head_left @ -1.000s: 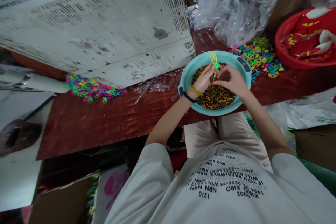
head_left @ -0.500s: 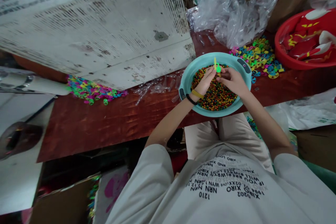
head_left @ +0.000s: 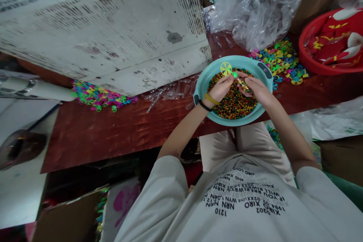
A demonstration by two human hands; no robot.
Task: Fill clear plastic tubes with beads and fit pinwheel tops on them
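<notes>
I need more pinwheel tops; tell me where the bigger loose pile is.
In the head view, the pile of coloured pinwheel tops lies on the table's far right, between the teal bowl and the red basin.

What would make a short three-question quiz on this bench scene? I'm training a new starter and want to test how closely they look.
1. True or false: the teal basin of coloured beads sits on the floor.
2. Which hand's fingers are nearest the yellow pinwheel disc?
3. What lies between the teal basin and the red basin?

Key:
1. False; it rests at the edge of the brown table.
2. The left hand; the right hand holds the other end.
3. A pile of coloured pinwheel discs.
</notes>
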